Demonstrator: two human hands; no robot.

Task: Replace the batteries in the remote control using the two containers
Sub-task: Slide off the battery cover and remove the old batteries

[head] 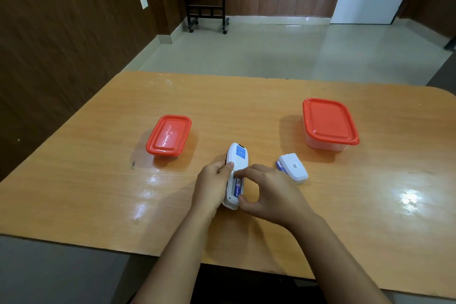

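Wooden table (98, 180), remote control (235, 163) between both hands' fingers (228, 166).

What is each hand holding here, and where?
Left hand grips the white remote control along its left edge; right hand pinches the battery in its compartment.

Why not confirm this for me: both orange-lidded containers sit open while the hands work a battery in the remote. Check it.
Not quite. The head view shows both containers closed: the smaller container and the larger container have their orange lids on. The rest holds: the left hand steadies the remote while the right hand works a battery.
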